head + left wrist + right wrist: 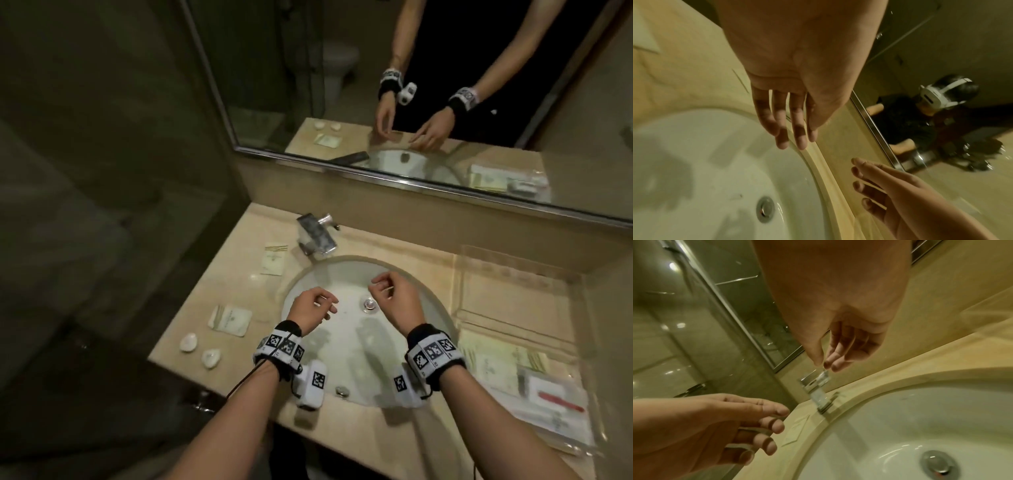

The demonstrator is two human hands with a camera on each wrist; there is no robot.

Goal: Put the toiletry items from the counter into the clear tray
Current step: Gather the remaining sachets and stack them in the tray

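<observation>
Both my hands hover over the white sink (346, 346) and hold nothing. My left hand (325, 306) has straight, relaxed fingers (799, 139). My right hand (380, 286) has loosely curled fingers, the thumb close to the fingertips (835, 366). On the counter to the left lie a pale sachet (273, 259) near the faucet, a second sachet (230, 320), and two small white round items (188, 342) (210, 358). The clear tray (513, 301) stands on the right of the sink. Its near end holds flat packets (493, 363) and a white packet with a red item (556, 399).
A chrome faucet (317, 236) stands at the sink's back left. A wide mirror (411, 102) runs along the wall behind the counter. A glass shower partition (120, 171) borders the counter on the left. The sink drain (369, 304) lies below my hands.
</observation>
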